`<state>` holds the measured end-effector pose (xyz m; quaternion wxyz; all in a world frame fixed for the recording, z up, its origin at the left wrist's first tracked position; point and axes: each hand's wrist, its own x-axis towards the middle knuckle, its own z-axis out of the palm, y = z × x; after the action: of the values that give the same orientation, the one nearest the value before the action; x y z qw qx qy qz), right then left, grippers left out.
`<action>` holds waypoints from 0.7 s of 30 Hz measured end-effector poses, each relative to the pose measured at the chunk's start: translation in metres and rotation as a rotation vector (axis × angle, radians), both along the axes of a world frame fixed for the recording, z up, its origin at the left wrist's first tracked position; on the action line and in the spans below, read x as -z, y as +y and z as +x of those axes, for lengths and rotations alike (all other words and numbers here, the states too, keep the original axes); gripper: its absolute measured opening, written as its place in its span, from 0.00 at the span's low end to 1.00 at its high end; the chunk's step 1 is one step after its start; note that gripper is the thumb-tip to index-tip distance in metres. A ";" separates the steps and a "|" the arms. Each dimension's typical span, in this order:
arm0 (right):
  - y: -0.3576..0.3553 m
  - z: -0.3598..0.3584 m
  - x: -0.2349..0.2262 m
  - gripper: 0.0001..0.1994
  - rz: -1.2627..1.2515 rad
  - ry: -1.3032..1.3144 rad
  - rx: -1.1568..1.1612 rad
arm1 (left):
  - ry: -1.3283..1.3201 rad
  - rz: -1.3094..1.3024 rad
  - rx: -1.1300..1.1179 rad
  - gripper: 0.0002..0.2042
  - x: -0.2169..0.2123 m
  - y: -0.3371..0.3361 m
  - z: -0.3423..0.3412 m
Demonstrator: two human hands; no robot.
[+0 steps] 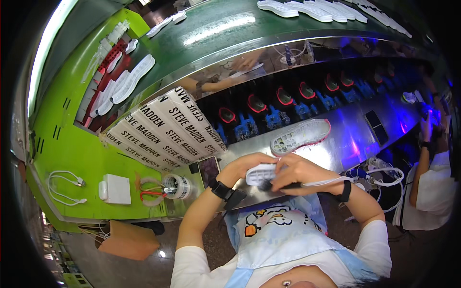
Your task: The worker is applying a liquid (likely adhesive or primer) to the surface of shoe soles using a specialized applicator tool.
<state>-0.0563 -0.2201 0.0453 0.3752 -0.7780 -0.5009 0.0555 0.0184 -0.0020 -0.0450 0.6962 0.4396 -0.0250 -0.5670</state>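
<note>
Just above the near edge of the metal bench, my left hand (253, 162) grips a white shoe sole (260, 173) with a grid of hollows on its visible face. Bent over the sole's right side is my right hand (303, 172), its fingers closed around a slim dark tool (292, 186). The tool's dark end (265, 185) lies against or just over the sole; its kind is unclear. A white cord (322, 182) runs right from near that hand. Beyond both hands, a white shoe (300, 137) with a pink-red edge lies bottom up.
Left of my arms stand a white lettered box (165, 128), a phone (208, 171) and a round tub (177, 186) near scissors (152, 193). Another phone (376, 127) lies right. Several white soles (331, 10) rest on the green belt (221, 29). A co-worker's arm (422, 158) shows far right.
</note>
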 end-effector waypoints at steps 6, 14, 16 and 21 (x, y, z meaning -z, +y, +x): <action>-0.018 0.002 -0.004 0.11 0.533 0.614 0.502 | 0.285 -0.718 -0.530 0.34 0.012 0.001 -0.024; 0.027 -0.007 0.013 0.11 0.584 -0.079 0.784 | 0.140 -0.410 -1.006 0.30 0.014 -0.040 -0.071; 0.047 -0.022 0.028 0.10 0.453 -0.211 0.659 | 0.137 -0.792 -0.859 0.30 0.021 -0.043 -0.063; 0.044 -0.016 0.022 0.11 0.639 0.211 0.749 | -0.006 -0.773 -0.993 0.31 0.015 -0.042 -0.059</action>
<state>-0.0721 -0.1758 0.0234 0.6373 -0.7408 -0.1386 -0.1608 -0.0403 -0.0439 -0.0603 0.9850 0.1167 -0.0230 -0.1249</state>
